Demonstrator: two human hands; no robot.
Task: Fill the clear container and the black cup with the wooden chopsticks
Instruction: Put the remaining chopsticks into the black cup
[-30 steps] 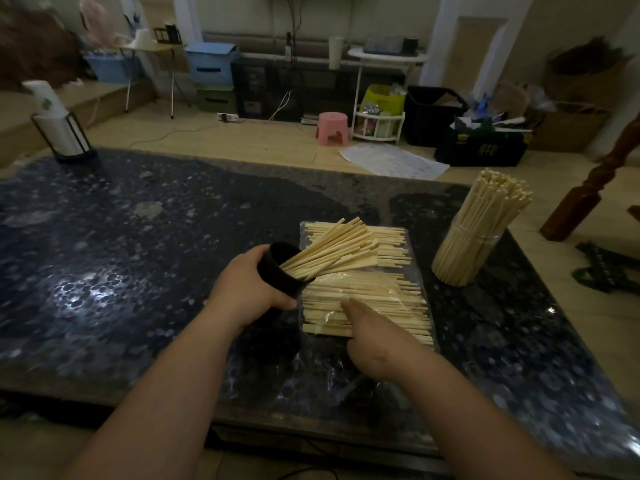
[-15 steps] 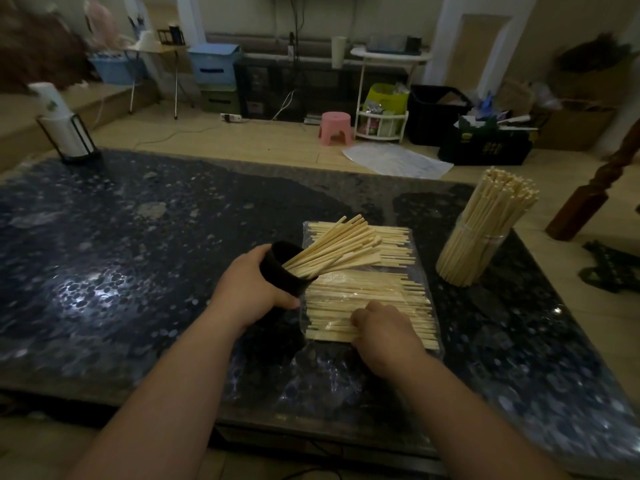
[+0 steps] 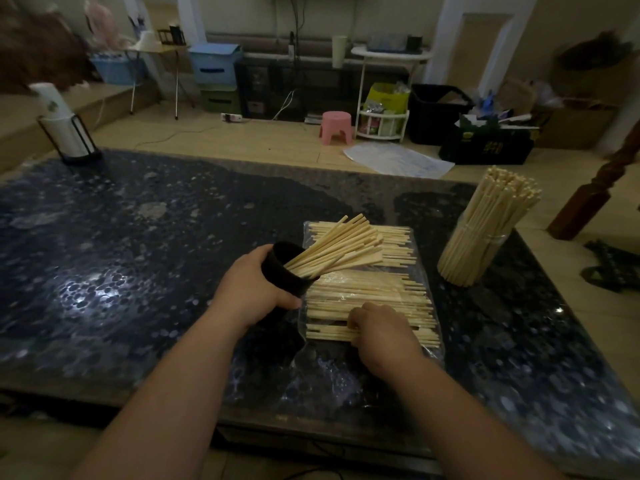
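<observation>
Right grip (image 3: 381,327), low centre of frame: a second ago it lay with one finger stretched over the loose chopsticks (image 3: 363,292) on their plastic wrapper (image 3: 311,358). Now it is bent down and clenched round a few sticks at the pile's near edge, so another batch is probably about to be lifted. Left grip (image 3: 254,289), just to its left, grasps the black cup (image 3: 282,271), tilted mouth-first toward the pile just above the right grip, with a fan of chopsticks (image 3: 339,247) in it, partly full. Clear container (image 3: 474,251), right of frame on the dark surface (image 3: 138,254), stands packed with sticks, well apart from both grips.
</observation>
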